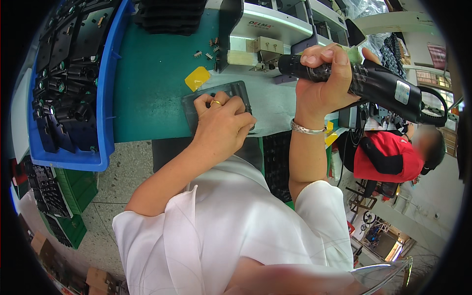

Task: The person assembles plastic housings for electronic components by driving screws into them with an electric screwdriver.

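Observation:
My right hand [327, 83] is wrapped around a black electric screwdriver [381, 86], held sideways with its cable loop at the right. The driver's front end points left, close to the metal outlet block [269, 46] of a grey screw feeder [275, 17]; whether the bit touches it I cannot tell. Over a flat black plastic part [239, 90] on the bench, my left hand [219, 123] has its fingers bent down and gripping; it covers the part's middle. A yellow piece [197, 78] lies just beyond that part.
At the left, a blue bin [111, 93] holds black plastic parts. Several small components [209, 55] lie on the green mat [147, 88]. Stacked black trays [169, 14] stand at the back. A person in red [388, 155] sits at the right. Green crates [73, 189] stand below, left.

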A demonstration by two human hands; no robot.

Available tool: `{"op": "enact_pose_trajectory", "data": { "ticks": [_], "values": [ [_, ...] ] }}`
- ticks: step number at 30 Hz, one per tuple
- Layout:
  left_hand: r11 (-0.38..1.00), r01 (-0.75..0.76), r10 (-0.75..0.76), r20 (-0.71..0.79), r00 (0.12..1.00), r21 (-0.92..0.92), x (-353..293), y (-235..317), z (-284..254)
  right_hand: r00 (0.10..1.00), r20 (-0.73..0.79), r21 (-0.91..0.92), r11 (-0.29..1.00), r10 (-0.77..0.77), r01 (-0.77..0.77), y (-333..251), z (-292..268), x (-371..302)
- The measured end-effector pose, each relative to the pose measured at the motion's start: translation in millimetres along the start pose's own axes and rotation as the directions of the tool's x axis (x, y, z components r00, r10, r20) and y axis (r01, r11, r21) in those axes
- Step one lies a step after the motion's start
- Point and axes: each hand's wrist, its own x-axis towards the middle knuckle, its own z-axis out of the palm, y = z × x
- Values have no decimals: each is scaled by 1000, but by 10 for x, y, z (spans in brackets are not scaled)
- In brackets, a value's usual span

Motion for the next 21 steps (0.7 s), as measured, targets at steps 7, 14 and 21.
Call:
{"op": "enact_pose_trajectory", "data": {
  "ticks": [7,14,21],
  "values": [
    [1000,-9,9,14,1000,21,-7,3,-19,993,115,15,999,35,-37,65,-44,42],
    [998,-47,47,-10,999,50,-132,-32,-83,943,168,-206,946,286,-251,-37,172,75],
    [995,-14,22,-76,997,103,-279,-128,-134,927,271,31,960,258,-277,-252,-173,-79]
  ]
}}
